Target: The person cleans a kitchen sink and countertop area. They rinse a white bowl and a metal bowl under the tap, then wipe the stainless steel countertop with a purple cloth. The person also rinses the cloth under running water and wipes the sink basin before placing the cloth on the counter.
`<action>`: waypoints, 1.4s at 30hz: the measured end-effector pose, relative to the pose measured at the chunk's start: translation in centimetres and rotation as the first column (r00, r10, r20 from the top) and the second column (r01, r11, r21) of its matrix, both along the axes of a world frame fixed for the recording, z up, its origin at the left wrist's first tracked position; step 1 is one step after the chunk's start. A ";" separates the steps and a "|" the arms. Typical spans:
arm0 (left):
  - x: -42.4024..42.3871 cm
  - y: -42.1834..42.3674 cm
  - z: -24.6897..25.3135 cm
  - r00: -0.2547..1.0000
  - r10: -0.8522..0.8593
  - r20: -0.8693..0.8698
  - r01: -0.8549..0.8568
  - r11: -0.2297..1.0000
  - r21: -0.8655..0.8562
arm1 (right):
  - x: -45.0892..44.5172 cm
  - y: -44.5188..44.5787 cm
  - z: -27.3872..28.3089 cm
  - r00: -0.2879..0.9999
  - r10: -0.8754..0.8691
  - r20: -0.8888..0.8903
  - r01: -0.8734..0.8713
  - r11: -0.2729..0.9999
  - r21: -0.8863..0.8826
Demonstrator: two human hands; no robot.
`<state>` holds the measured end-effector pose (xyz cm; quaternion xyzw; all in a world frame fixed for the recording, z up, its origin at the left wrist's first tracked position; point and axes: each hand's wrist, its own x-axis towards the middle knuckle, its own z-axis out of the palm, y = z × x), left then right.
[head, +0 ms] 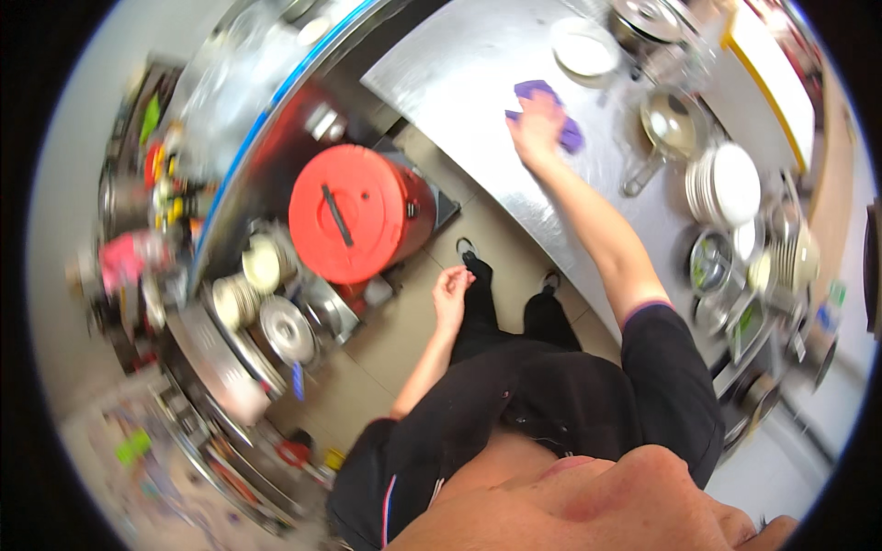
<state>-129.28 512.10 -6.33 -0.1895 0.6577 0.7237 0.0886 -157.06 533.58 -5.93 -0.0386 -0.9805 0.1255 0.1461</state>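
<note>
My right hand (541, 131) presses a purple cloth (570, 135) flat on the stainless steel table (475, 138); the hand is slightly blurred. Beyond the cloth lies a white plate (586, 47), and to its right a pan with a handle (672, 124). My left hand (452, 286) hangs over the tiled floor between the table and a red lidded bin (348, 213), its fingers curled and touching nothing.
A stack of white plates (734, 184), a steel bowl with green bits (711, 262) and a lidded pot (648, 17) stand along the table's far side. At left are shelves with stacked bowls (236, 302), a pot lid (286, 330) and a blue-edged counter (275, 96).
</note>
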 end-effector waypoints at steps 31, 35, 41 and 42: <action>4.1 6.9 3.9 0.684 -0.700 -0.206 0.675 0.714 -0.185 | 54.7 23.4 -0.5 0.851 -0.511 -0.122 0.510 0.859 -0.041; 9.1 7.4 3.3 0.602 -0.770 -0.209 0.700 0.636 -0.325 | 59.9 34.0 -0.5 0.567 -0.823 -0.021 0.819 0.562 0.118; 13.9 9.0 6.6 0.698 -0.681 -0.222 0.564 0.714 -0.415 | 59.1 30.8 -3.1 0.628 -0.777 -0.055 0.778 0.623 0.077; 14.9 8.8 6.1 0.707 -0.669 -0.228 0.548 0.723 -0.421 | 57.7 29.5 -3.1 0.654 -0.755 -0.055 0.756 0.650 0.077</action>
